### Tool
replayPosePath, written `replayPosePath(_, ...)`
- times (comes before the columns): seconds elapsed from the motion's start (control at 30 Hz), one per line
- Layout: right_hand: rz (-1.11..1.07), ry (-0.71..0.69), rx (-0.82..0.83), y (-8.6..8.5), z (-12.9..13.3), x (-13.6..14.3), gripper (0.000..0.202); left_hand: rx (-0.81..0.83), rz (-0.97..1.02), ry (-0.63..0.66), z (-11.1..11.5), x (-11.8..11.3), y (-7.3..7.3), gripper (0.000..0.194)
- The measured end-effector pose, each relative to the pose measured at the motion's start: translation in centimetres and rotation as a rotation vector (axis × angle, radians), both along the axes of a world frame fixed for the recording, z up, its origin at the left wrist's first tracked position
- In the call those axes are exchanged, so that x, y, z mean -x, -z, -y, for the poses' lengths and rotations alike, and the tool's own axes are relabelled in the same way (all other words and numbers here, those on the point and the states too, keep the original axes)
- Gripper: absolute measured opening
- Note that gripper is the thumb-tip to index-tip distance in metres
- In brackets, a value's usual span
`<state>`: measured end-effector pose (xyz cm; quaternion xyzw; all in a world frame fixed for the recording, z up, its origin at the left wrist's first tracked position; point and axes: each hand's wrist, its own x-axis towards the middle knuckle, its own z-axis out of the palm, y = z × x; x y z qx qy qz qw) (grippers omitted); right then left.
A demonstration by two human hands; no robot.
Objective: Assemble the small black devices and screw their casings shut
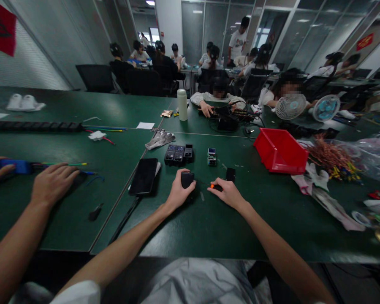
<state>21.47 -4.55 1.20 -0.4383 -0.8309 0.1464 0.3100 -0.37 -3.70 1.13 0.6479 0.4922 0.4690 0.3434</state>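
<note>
In the head view, my left hand (177,190) is closed around a small black box-like part (187,180), held just above the green table. My right hand (228,193) pinches a thin tool with an orange and black handle (212,185), apparently a small screwdriver; its fine shaft points left toward the black part. Whether the tip touches it is too small to tell. A flat black piece (230,174) lies just beyond my right fingers. Farther back are several black modules (178,155) in a row and a small stack of circuit modules (211,156).
A phone (144,176) on a cable lies left of my hands, near a grey glove (160,140) and a bottle (182,105). At right stand a red bin (281,151) and copper wires (327,156). A co-worker's hands (52,181) work at left; another person sits opposite.
</note>
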Motion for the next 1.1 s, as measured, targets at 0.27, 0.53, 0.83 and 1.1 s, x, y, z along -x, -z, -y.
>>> replayPosePath(0.27,0.010,-0.005,0.024,-0.28,0.08,0.02,0.020,0.003,0.002,0.010,0.04,0.08,0.00,0.038)
replayPosePath(0.53,0.011,-0.009,0.024,-0.56,0.21,0.10,0.021,-0.008,-0.001,0.017,0.00,0.12,0.14,0.038)
replayPosePath(0.83,0.022,0.005,0.034,0.02,-0.07,0.01,0.021,-0.009,-0.022,0.004,-0.02,0.08,0.24,0.037)
replayPosePath(1.1,0.010,-0.006,0.040,-0.30,0.08,0.01,0.021,-0.014,-0.010,0.007,-0.03,0.12,0.31,0.037)
